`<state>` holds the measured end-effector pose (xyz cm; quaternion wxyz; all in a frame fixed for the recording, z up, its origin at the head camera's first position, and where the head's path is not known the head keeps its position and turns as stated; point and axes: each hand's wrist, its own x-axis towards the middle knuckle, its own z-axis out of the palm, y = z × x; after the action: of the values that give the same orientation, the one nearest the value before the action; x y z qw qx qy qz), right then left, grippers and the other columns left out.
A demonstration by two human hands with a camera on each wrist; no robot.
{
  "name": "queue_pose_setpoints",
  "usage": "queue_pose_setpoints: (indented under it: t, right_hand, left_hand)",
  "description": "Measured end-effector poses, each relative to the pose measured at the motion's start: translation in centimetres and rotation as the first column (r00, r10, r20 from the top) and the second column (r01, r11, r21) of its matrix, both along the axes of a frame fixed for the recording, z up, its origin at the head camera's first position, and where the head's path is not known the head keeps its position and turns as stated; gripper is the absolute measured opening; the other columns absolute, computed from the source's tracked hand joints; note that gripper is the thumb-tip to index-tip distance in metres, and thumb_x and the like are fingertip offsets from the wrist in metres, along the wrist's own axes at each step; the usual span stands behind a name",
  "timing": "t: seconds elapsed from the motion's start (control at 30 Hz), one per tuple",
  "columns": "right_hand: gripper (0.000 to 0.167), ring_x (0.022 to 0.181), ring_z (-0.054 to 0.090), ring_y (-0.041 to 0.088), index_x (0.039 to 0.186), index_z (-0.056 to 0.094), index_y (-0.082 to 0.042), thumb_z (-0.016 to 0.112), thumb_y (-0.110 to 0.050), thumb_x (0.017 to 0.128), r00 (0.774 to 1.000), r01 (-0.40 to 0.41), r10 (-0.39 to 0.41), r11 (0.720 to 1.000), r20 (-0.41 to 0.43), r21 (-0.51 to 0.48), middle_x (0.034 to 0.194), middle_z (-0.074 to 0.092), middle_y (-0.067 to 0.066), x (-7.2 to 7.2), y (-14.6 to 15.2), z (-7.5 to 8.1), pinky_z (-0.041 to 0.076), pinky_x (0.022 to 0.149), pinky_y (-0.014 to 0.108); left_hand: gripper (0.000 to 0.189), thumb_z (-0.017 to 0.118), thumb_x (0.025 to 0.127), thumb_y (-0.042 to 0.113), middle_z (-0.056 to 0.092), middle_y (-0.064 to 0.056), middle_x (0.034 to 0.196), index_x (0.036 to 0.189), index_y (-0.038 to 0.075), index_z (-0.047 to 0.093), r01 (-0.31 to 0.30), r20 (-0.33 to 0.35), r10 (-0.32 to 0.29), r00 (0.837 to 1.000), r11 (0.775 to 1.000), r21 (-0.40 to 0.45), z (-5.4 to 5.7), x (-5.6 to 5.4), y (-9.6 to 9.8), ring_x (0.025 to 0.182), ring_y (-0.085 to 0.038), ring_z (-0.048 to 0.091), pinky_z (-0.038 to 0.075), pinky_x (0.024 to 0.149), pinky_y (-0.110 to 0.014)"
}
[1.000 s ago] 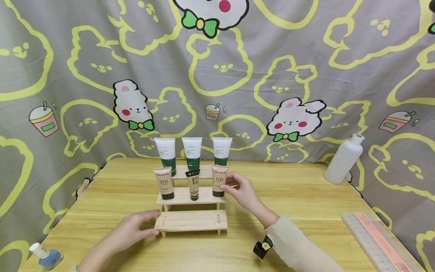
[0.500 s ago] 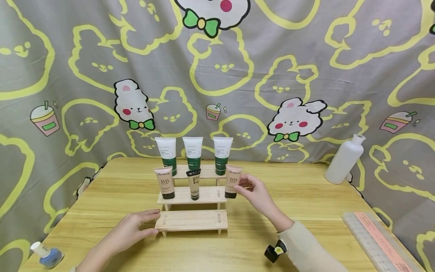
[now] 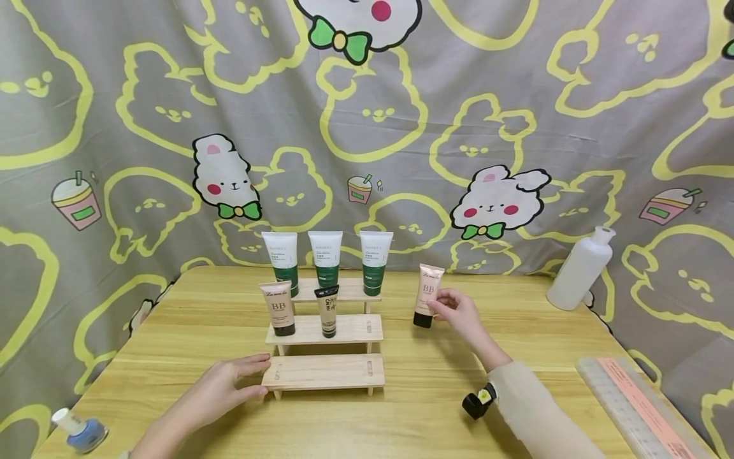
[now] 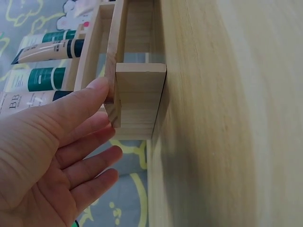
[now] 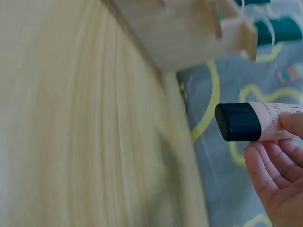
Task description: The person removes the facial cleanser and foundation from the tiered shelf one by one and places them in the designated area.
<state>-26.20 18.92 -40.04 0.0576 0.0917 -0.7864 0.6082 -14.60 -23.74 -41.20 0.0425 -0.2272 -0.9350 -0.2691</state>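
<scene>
My right hand (image 3: 463, 313) pinches a pink BB cream tube (image 3: 427, 296) with a black cap, raised upright off the table to the right of the stand. The right wrist view shows the thumb on the tube's front and its black cap (image 5: 236, 122) sticking out. At the lowest tier's left end, my left hand (image 3: 220, 386) holds the wooden step stand (image 3: 323, 371) between thumb and forefinger; the other fingers stay loose. A second BB cream tube (image 3: 278, 310) and a small beige tube with a black top (image 3: 327, 312) stand on the middle tier.
Several white-and-green tubes (image 3: 325, 258) line the top tier. A white bottle (image 3: 581, 269) stands at the back right of the table. A ruler (image 3: 639, 411) lies at the right edge, and a blue nail polish bottle (image 3: 82, 433) stands at the front left.
My right hand has lifted the BB cream tube off the middle tier's right end and carried it to the right. The left hand has stayed at the lowest tier.
</scene>
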Motion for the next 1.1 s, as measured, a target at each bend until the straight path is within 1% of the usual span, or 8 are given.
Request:
queue_pose_setpoints:
  t: [0.1,0.27,0.33,0.47,0.63,0.77,0.87,1.1]
  right_hand:
    - [0.027,0.069,0.059,0.012,0.105,0.053,0.016,0.060,-0.003,0.088,0.998,0.022,-0.023,1.000,0.059,0.007,0.083,0.062,0.013,-1.1,0.6,-0.6,0.055,0.068,0.041]
    - [0.030,0.067,0.060,0.014,0.106,0.054,0.016,0.061,-0.007,0.089,0.989,0.036,-0.041,0.999,0.143,0.041,0.083,0.063,0.015,-3.0,1.1,-1.4,0.054,0.071,0.045]
    - [0.031,0.066,0.061,0.015,0.106,0.054,0.016,0.061,-0.009,0.089,0.985,0.032,-0.041,0.998,0.166,0.059,0.083,0.063,0.016,-3.7,1.2,-1.7,0.054,0.071,0.044]
    - [0.032,0.064,0.059,0.016,0.107,0.056,0.015,0.061,-0.010,0.088,0.972,0.025,-0.043,0.996,0.233,0.083,0.080,0.062,0.015,-4.7,1.0,-2.3,0.056,0.063,0.035]
    - [0.033,0.059,0.058,0.016,0.109,0.055,0.017,0.061,-0.009,0.088,0.954,-0.015,-0.018,0.994,0.298,0.110,0.076,0.061,0.013,-5.2,0.9,-2.9,0.055,0.057,0.030]
    - [0.031,0.054,0.057,0.015,0.106,0.055,0.017,0.061,-0.008,0.088,0.941,-0.039,-0.003,0.993,0.338,0.116,0.070,0.060,0.013,-5.3,0.8,-3.1,0.054,0.053,0.028]
    - [0.028,0.051,0.056,0.014,0.103,0.056,0.016,0.061,-0.007,0.088,0.928,-0.039,-0.008,0.992,0.374,0.117,0.067,0.059,0.011,-5.3,0.7,-3.1,0.053,0.051,0.026]
    - [0.027,0.048,0.055,0.011,0.101,0.058,0.015,0.059,-0.009,0.090,0.909,-0.064,-0.003,0.987,0.416,0.147,0.067,0.059,0.009,-5.4,0.9,-3.1,0.052,0.047,0.024]
  left_hand:
    - [0.045,0.069,0.082,0.032,0.059,-0.011,0.121,0.115,0.003,0.064,0.004,-0.004,-0.004,1.000,1.000,0.001,0.1,0.0,0.0,0.109,-0.031,0.054,0.043,0.089,-0.047]
    - [0.045,0.069,0.082,0.032,0.059,-0.011,0.120,0.115,0.002,0.064,0.005,-0.009,-0.005,1.000,1.000,0.005,0.1,-0.1,0.1,0.109,-0.030,0.054,0.044,0.089,-0.047]
    - [0.045,0.070,0.081,0.032,0.059,-0.011,0.120,0.114,0.003,0.065,-0.001,-0.009,0.001,1.000,1.000,0.007,0.1,0.0,0.1,0.109,-0.030,0.054,0.043,0.090,-0.046]
    - [0.045,0.070,0.081,0.032,0.059,-0.011,0.120,0.114,0.003,0.065,-0.001,-0.005,0.001,1.000,1.000,0.008,0.1,-0.1,0.1,0.109,-0.030,0.054,0.043,0.090,-0.047]
    - [0.046,0.069,0.081,0.035,0.059,-0.010,0.120,0.114,0.003,0.065,-0.002,0.002,0.002,1.000,1.000,0.005,0.1,-0.1,0.1,0.109,-0.030,0.054,0.044,0.089,-0.046]
    - [0.046,0.069,0.081,0.035,0.059,-0.010,0.120,0.114,0.003,0.065,-0.008,0.010,0.008,1.000,1.000,0.002,0.0,0.0,0.0,0.109,-0.029,0.054,0.044,0.089,-0.046]
    - [0.047,0.069,0.081,0.036,0.060,-0.011,0.120,0.114,0.003,0.065,-0.003,0.012,0.003,1.000,1.000,0.007,0.1,0.0,0.0,0.109,-0.030,0.055,0.044,0.089,-0.046]
    - [0.046,0.070,0.080,0.034,0.060,-0.011,0.119,0.114,0.002,0.065,-0.002,0.018,0.002,1.000,1.000,0.013,0.1,0.0,0.1,0.109,-0.030,0.054,0.044,0.089,-0.046]
